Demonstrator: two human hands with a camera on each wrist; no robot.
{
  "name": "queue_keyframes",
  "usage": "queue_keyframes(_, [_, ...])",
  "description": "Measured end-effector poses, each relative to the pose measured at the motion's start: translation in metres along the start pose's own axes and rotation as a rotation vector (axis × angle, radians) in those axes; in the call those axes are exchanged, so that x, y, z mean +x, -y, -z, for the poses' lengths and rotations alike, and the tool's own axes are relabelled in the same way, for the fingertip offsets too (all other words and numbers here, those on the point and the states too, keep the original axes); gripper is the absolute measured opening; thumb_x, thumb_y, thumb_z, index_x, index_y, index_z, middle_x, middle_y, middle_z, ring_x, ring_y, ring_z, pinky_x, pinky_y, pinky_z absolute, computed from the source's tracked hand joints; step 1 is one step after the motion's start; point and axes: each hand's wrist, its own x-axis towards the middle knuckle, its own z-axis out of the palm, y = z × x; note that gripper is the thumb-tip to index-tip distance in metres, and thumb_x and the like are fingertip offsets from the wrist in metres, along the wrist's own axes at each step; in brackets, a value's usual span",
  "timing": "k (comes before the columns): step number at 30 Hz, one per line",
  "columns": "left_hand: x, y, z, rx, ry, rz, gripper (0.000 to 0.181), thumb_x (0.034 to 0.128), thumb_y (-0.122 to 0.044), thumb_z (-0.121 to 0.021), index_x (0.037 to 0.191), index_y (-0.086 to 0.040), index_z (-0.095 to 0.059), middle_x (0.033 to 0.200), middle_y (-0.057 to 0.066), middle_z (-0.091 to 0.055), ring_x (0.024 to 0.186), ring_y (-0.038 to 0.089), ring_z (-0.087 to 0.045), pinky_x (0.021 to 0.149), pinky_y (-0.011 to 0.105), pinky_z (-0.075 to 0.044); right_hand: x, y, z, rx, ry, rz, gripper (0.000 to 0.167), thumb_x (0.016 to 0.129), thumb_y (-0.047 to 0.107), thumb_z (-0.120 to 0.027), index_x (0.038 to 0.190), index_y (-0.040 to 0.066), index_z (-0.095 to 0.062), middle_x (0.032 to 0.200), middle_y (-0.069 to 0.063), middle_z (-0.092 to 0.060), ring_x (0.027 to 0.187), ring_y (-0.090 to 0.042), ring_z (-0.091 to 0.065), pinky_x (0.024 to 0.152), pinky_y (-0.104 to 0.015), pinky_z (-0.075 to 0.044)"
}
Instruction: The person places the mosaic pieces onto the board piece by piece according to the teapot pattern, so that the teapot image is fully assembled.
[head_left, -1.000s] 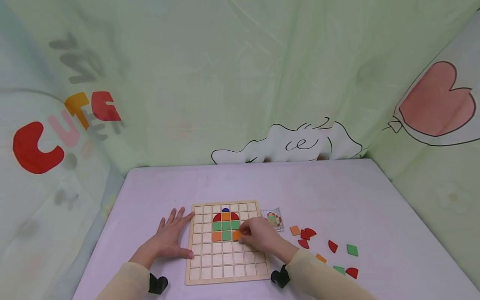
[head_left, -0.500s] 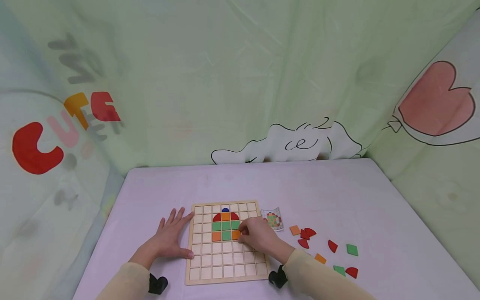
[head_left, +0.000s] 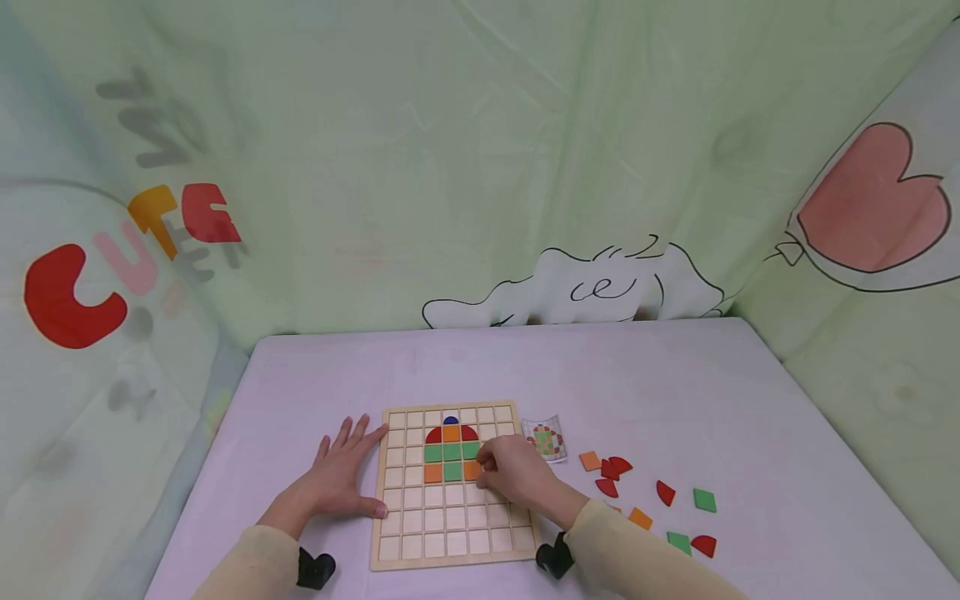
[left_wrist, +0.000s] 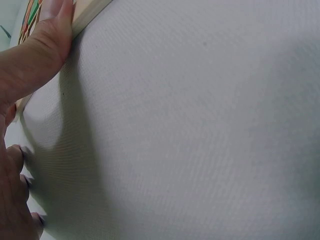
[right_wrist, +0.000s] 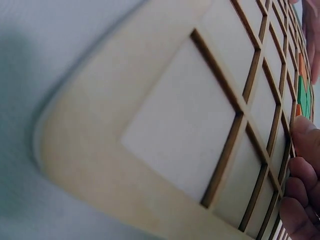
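Observation:
A wooden grid board [head_left: 455,546] lies on the table, its cells partly filled with flat tiles: a blue piece [head_left: 451,420] on top, red quarter-round pieces [head_left: 434,435], and orange and green squares. At the right end of the lowest filled row, my right hand [head_left: 517,471] pinches an orange square tile [head_left: 470,472] with thumb and forefinger; the tile sits in its cell, partly covered by the fingertips. My left hand [head_left: 341,475] rests with spread fingers against the board's left edge. In the left wrist view its thumb [left_wrist: 42,50] touches the wooden rim.
A small printed pattern card [head_left: 553,446] lies at the board's right side. Loose tiles are scattered farther right: orange squares [head_left: 590,461], red quarter-rounds [head_left: 665,492] and green pieces [head_left: 704,500]. The table [head_left: 337,367] has a pale cloth; curtains rise behind it.
The orange tile has shifted slightly left and settled flatter into its cell under my right fingers. My right forearm has moved slightly left; my left hand has stayed put.

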Motion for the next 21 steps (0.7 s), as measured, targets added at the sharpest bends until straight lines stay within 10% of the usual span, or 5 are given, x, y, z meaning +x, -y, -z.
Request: queue_keyframes(21, [0.0018, 0.0026, -0.0028, 0.007, -0.003, -0.003, 0.125, 0.0593, -0.056, -0.094, 0.160, -0.015, -0.032, 0.170, 0.023, -0.016, 0.157, 0.049, -0.005, 0.121, 0.075, -0.006, -0.0013, 0.0038, 0.0024, -0.031, -0.018, 0.027, 0.016, 0.084, 0.009, -0.083, 0.096, 0.001, -0.078, 0.078, -0.001, -0.069, 0.066, -0.009, -0.052, 0.060, -0.019, -0.047])
